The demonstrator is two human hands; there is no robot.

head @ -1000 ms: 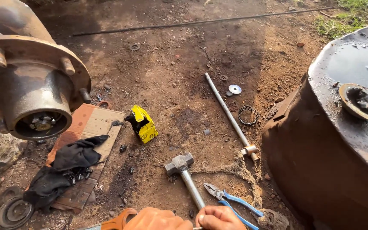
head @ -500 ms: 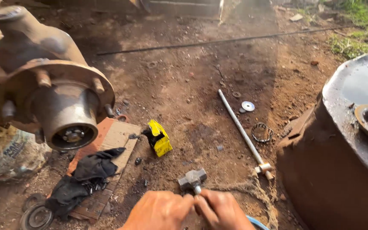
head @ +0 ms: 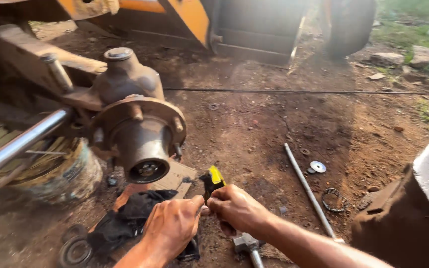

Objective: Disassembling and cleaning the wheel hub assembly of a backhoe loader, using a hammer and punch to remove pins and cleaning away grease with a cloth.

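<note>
My left hand (head: 172, 226) and my right hand (head: 237, 208) meet low in the middle of the view, fingertips pinched together on a small pale part (head: 203, 211) too small to identify. They hover over dirt ground just in front of a rusty wheel hub (head: 142, 144) on an axle. A yellow and black tool (head: 213, 178) lies on the ground right behind my fingers. A steel hammer (head: 247, 243) lies on the dirt under my right forearm. A black cloth (head: 135, 213) lies beside my left hand.
A long metal rod (head: 309, 191), a flat washer (head: 318, 167) and a bearing cage ring (head: 334, 200) lie on the dirt to the right. A rusty drum (head: 403, 223) stands at the right edge. A wooden board (head: 175, 178) lies under the hub, and a yellow vehicle body (head: 184, 15) stands behind.
My hands have lifted off the hammer handle and come together higher up. The view has tilted up and left, showing more of the hub and the vehicle.
</note>
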